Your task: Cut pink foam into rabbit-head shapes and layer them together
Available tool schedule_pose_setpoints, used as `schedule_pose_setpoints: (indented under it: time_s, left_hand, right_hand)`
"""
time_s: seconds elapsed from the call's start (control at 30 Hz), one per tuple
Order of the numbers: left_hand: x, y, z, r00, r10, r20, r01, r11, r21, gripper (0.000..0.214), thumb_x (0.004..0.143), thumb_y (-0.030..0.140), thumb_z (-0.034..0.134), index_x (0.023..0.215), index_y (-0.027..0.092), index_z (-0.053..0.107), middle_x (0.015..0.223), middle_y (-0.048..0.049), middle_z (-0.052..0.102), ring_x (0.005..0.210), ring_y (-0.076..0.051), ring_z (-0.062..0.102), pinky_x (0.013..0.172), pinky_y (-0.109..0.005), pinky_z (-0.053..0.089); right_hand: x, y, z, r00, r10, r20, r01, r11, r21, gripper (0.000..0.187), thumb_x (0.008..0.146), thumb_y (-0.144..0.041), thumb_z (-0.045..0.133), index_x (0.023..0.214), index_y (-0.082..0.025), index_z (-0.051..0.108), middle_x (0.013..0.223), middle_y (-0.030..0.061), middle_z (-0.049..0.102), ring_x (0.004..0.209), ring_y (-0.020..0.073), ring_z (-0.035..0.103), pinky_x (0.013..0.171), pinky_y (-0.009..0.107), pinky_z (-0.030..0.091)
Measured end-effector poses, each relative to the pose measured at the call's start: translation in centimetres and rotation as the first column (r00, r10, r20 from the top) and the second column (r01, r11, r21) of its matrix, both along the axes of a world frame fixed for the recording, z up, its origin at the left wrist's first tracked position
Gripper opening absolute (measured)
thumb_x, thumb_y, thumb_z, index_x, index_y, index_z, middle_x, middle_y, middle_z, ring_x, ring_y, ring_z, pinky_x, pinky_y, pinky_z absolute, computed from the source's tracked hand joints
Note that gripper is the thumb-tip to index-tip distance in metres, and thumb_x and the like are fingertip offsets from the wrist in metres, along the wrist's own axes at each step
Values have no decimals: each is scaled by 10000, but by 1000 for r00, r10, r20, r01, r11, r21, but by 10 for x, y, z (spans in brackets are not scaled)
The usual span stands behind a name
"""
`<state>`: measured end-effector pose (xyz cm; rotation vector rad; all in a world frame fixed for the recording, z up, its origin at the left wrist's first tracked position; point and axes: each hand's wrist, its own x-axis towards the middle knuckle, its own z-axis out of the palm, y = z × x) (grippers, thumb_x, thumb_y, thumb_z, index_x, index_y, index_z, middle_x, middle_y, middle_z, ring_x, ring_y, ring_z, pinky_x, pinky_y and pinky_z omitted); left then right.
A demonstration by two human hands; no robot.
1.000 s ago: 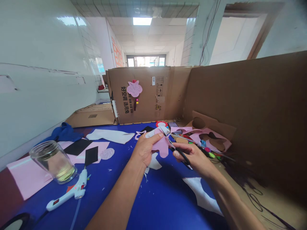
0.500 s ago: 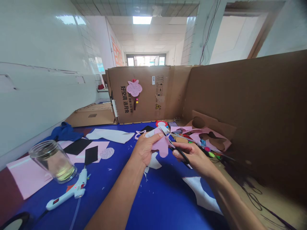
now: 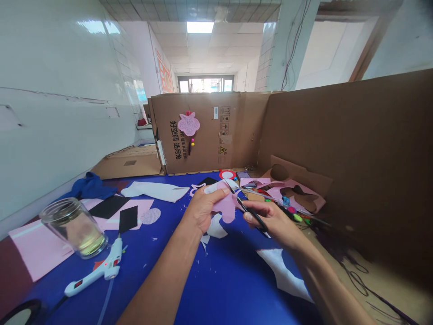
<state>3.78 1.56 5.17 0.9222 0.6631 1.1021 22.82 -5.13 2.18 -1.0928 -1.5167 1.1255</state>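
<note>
Above the middle of the blue table, my left hand [image 3: 205, 208] pinches a pink felt piece [image 3: 226, 209] with rounded lobes and a white piece behind its upper part. My right hand [image 3: 269, 220] is closed round the black handles of the scissors [image 3: 256, 217]. Their blades reach up and left to the felt's right edge, parted around a narrow strip there. White scraps [image 3: 217, 227] lie on the table under the felt. A pink flower-shaped piece [image 3: 189, 124] with beads hanging below it is fixed to the upright cardboard.
On the left stand a glass jar [image 3: 80, 234] of pale liquid and a white glue gun [image 3: 98, 271]. Black felt pieces [image 3: 128, 219] lie on pink sheets. A large white offcut [image 3: 286, 274] is at right. Tall cardboard [image 3: 345, 135] walls the back and right, beside felt offcuts and a phone [image 3: 244, 176].
The pink felt has shifted slightly in my left hand, and the strip at its right edge hangs differently by the blades. My right hand keeps hold of the scissors in nearly the same place.
</note>
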Motion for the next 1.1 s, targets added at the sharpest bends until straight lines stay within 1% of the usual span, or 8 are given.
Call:
schedule_pose_setpoints:
  time_s: [0.1, 0.27, 0.47, 0.63, 0.77, 0.9, 0.97, 1.1]
  left_hand:
    - [0, 1, -1, 1000, -9, 10, 9, 1000, 2, 338, 534, 219, 943, 807, 111, 777, 757, -67, 745, 650, -166, 663, 677, -298, 523]
    - [0, 2, -2, 1000, -11, -10, 11, 1000, 16, 363, 541, 240, 942, 837, 104, 780, 785, -81, 755, 672, -182, 677, 697, -311, 535]
    - [0, 1, -2, 1000, -14, -2, 14, 1000, 16, 358, 543, 231, 940, 831, 101, 773, 770, -79, 746, 667, -177, 674, 696, -308, 534]
    - [0, 1, -2, 1000, -15, -10, 15, 1000, 13, 364, 546, 239, 946, 832, 111, 760, 780, -75, 744, 659, -167, 666, 679, -302, 533]
    - [-5, 2, 0, 998, -19, -58, 19, 1000, -2, 402, 563, 310, 955, 867, 145, 750, 784, -70, 743, 657, -172, 665, 623, -291, 510]
    - [-14, 5, 4, 995, -46, -91, 48, 999, 21, 406, 571, 370, 961, 841, 149, 754, 768, -67, 735, 627, -151, 638, 582, -264, 472]
    - [-18, 6, 5, 994, -50, -97, 53, 998, 32, 391, 562, 357, 968, 818, 144, 761, 735, -56, 723, 597, -136, 615, 572, -256, 460]
    - [-17, 5, 7, 994, -36, -99, 40, 998, 40, 356, 548, 313, 978, 762, 136, 755, 677, -34, 694, 559, -113, 583, 554, -241, 432]
  right_hand:
    - [1, 0, -1, 1000, 3, 15, -3, 1000, 12, 456, 817, -590, 809, 1042, -193, 817, 706, -10, 542, 647, 138, 417, 612, 280, 351]
    - [2, 2, -3, 999, 19, 29, -20, 999, 27, 399, 859, -572, 778, 962, -186, 787, 703, -20, 516, 645, 128, 391, 617, 279, 331]
    - [0, 0, -1, 1000, 27, 5, -27, 999, 28, 407, 848, -569, 790, 977, -183, 776, 689, -33, 475, 647, 128, 365, 630, 284, 321]
    - [-1, 1, -1, 1000, 19, -10, -19, 1000, 18, 433, 828, -582, 800, 977, -176, 780, 688, -29, 487, 649, 132, 374, 633, 288, 324]
    - [0, 1, -1, 1000, -6, 2, 6, 1000, 14, 461, 820, -598, 798, 996, -172, 791, 677, -29, 486, 639, 134, 369, 633, 294, 337]
    - [0, -1, 1, 1000, -10, 30, 10, 1000, 7, 482, 823, -596, 798, 1075, -185, 808, 687, -23, 506, 647, 143, 384, 640, 298, 350]
    - [-1, -2, 2, 999, -2, 41, 2, 1000, 3, 488, 822, -599, 799, 1097, -197, 813, 690, -20, 514, 649, 147, 393, 642, 299, 357]
    - [-2, -1, 1, 999, 7, 50, -7, 1000, -1, 492, 792, -624, 814, 1032, -195, 823, 694, -5, 542, 656, 158, 430, 641, 300, 380]
